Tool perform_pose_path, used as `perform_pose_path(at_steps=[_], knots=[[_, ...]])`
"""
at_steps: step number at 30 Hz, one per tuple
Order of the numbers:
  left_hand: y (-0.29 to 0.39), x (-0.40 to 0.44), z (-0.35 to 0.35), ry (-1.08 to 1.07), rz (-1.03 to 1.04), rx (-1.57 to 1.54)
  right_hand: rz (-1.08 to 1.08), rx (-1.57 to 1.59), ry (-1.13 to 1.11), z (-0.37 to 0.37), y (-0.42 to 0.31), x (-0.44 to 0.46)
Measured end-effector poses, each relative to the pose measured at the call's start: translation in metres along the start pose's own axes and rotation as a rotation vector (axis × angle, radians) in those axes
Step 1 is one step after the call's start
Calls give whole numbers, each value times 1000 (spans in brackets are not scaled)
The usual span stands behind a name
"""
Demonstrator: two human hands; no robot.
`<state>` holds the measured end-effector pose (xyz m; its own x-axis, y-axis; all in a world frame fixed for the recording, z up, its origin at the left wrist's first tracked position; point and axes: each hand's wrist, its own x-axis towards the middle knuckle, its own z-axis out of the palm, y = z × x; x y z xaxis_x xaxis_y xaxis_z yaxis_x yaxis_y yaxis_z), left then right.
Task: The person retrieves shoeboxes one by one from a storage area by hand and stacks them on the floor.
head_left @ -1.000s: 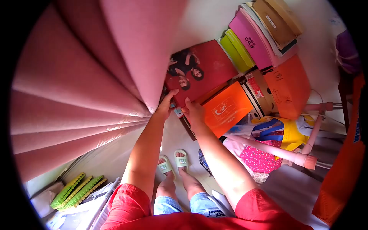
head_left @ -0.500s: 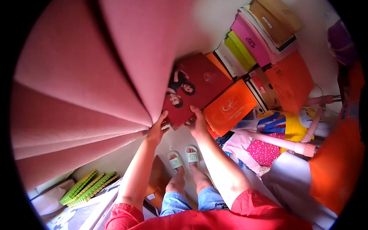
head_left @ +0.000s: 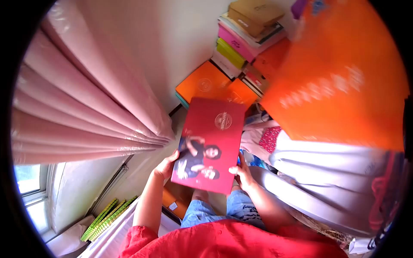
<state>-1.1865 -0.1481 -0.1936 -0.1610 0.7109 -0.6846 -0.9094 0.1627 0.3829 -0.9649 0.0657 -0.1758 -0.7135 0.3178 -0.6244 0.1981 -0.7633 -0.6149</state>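
Note:
A flat dark red box (head_left: 211, 142) is raised in front of my body, printed with two people and a round pale emblem. My left hand (head_left: 167, 165) grips its left edge, fingers partly hidden behind it. On the opposite edge, my right hand (head_left: 244, 174) holds on with the thumb on top. Just beyond the red box lies an orange box (head_left: 202, 84) with a round mark, and a second orange box (head_left: 243, 92) is beside that, partly covered.
Stacked boxes and paper packets (head_left: 236, 38) stand against the wall. A pink curtain (head_left: 99, 99) hangs at left. A large orange bag-like item (head_left: 340, 81) and pale fabric (head_left: 331, 176) fill the right. Green-edged pads (head_left: 105, 219) lie lower left, near a window (head_left: 34, 193).
Both hands have lifted the red box off the pile and drawn it toward my body, uncovering an orange box beneath. The view has shifted, bringing the large orange item further in.

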Motion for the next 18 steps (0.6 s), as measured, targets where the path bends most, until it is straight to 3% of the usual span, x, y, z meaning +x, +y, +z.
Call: perform_pose_path(at_steps=[3,5,9,11,15,17,18], knots=[[-46,-27,37,89,16,-187,-49,-274,-37,-14,-11,-66],[-93,-43,47,228,-58,-143,-28,-279,-80,-19,-24,-110],[-175,-100,116,130,99,-200,-173,-539,-248,-68,-35,-167],[-227,-119,131,58,174,-167,-146,-550,-345,-101,-34,-198],[-334,-166,213,200,351,-257,-205,-731,-515,-160,-44,-271],[-393,-181,237,155,457,-285,-231,-768,-634,-192,-51,-302],[-415,-196,264,290,464,-320,-219,-754,-673,-204,-50,-318]])
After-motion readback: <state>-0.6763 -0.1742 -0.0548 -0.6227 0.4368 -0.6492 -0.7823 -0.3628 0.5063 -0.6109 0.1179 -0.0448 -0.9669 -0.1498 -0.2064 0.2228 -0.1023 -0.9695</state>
